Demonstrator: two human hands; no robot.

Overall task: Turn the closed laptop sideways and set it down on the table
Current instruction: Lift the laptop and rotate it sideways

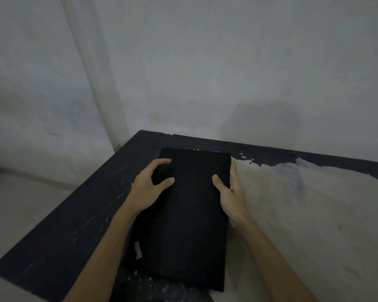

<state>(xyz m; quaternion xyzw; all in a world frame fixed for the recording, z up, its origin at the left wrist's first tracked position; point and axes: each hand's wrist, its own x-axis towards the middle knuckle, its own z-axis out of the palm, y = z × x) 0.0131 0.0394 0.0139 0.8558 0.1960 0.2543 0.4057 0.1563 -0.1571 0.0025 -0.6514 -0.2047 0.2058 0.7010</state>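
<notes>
A closed black laptop (188, 219) lies lengthwise away from me, its short edges near and far, over the dark table (59, 216). A small silver logo shows near its lower left corner. My left hand (148, 188) grips the laptop's left long edge, fingers curled onto the lid. My right hand (229, 192) holds the right long edge, thumb on top and fingers along the side. Whether the laptop rests fully on the table or is held slightly above it, I cannot tell.
The table's black paint is worn away to a pale patch (303, 203) on the right. A whitish wall (205, 73) runs behind the table's far edge. To the left the table ends, with the floor (13, 205) below.
</notes>
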